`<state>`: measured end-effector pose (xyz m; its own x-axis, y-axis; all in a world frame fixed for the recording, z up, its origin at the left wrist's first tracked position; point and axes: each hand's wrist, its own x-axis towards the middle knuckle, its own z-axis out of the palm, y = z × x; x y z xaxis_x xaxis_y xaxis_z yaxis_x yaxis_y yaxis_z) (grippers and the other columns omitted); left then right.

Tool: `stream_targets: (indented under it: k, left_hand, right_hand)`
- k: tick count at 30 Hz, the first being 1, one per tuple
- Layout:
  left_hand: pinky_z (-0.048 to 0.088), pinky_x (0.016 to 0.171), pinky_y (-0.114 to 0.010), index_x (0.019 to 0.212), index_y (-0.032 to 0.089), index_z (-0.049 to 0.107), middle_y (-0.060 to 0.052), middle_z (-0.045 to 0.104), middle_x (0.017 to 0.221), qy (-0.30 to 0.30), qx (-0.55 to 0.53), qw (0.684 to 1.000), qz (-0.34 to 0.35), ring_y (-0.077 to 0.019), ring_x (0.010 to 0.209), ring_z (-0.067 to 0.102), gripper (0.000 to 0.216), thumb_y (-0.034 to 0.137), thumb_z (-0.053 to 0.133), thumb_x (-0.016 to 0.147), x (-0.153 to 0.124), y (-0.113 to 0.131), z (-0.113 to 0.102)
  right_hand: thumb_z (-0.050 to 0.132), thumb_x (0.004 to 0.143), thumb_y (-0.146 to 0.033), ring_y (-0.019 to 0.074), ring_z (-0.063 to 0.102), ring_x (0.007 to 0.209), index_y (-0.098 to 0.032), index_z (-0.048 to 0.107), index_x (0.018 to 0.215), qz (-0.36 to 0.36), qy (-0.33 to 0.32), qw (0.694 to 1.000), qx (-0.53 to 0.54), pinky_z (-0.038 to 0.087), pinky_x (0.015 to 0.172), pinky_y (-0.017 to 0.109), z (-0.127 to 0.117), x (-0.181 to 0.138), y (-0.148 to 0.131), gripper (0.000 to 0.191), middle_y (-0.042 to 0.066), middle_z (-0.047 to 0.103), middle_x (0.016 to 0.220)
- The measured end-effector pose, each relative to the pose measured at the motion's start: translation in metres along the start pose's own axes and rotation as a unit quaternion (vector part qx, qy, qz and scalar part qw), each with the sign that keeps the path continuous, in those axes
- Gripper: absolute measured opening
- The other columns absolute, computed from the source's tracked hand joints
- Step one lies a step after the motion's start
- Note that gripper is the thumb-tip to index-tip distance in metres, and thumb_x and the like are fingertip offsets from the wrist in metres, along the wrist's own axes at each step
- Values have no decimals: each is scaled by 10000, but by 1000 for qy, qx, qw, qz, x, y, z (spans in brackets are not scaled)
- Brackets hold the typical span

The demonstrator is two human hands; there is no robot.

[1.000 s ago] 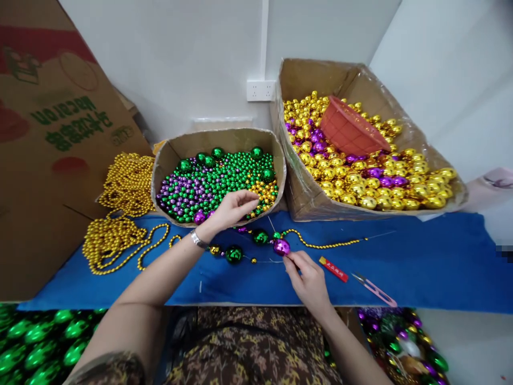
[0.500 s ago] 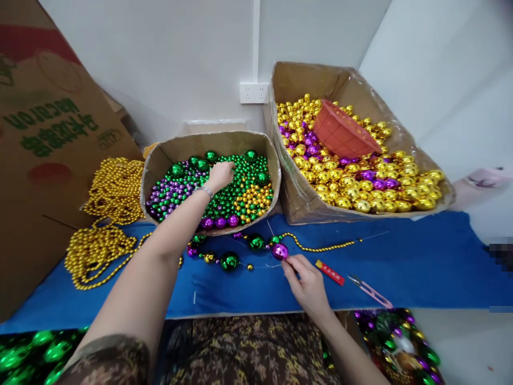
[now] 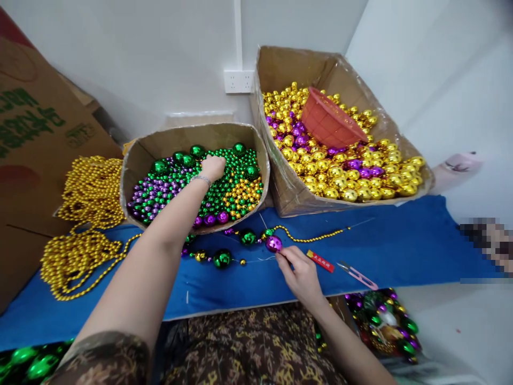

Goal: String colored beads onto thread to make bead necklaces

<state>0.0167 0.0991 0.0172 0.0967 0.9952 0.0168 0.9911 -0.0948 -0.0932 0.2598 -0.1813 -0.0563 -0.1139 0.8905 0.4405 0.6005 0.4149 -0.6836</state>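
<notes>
My left hand [image 3: 212, 167] reaches into a cardboard box [image 3: 192, 136] of green, purple and gold beads, fingers curled down among the green ones; what they hold is hidden. My right hand [image 3: 298, 272] rests on the blue cloth [image 3: 401, 246] and pinches the thread just beside a large purple bead [image 3: 273, 244]. That bead ends a partly strung strand [image 3: 240, 243] of green, purple and gold beads lying along the cloth, which runs on into a thin gold bead chain [image 3: 316, 237].
A bigger box [image 3: 344, 69] of gold and purple balls holds an orange basket [image 3: 326, 117]. Gold bead strands [image 3: 84, 214] pile at the left. A red cutter [image 3: 320, 261] and pink snips [image 3: 358, 275] lie right of my hand. A wall socket [image 3: 239, 81] is behind.
My left hand moved from the box's near right edge further in and left, onto the green beads. My right hand stays at the purple bead. The view shifted left.
</notes>
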Motion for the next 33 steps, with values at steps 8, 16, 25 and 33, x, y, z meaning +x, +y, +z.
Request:
stream_targets:
  k: [8,16,25,33]
  left_hand:
    - [494,822,-435,1074,112,683,-208,664,1050,13,8,999,30,-378,1054,579,380,148,536,726,-15,5,-7]
    - [493,741,-325,930,195,725,-87,716,880,5,-29,993,112,-261,822,655,273,256,532,747,-56,1,-13]
    - [450,720,-256,838,238,734,-6,726,786,-98,-77,962,242,-161,669,623,239,231,538,701,-82,-18,-23]
    - [437,675,-250,842,202,719,-25,726,804,-35,-150,957,245,-152,678,623,201,232,537,762,-87,-7,-32]
  right_hand:
    - [469,968,-283,162,621,746,-203,645,901,21,-16,1000,11,481,710,269,-2,0,-1,205,46,651,807]
    - [472,966,-257,152,621,757,-196,633,904,21,-18,1000,13,470,708,256,-3,-2,1,183,38,648,822]
    - [474,964,-265,150,618,735,-198,632,896,15,-15,1000,8,472,691,258,-1,-4,1,185,35,644,808]
    - [475,961,-271,152,620,728,-203,637,892,16,-14,1000,13,484,695,263,-2,-5,1,188,37,647,799]
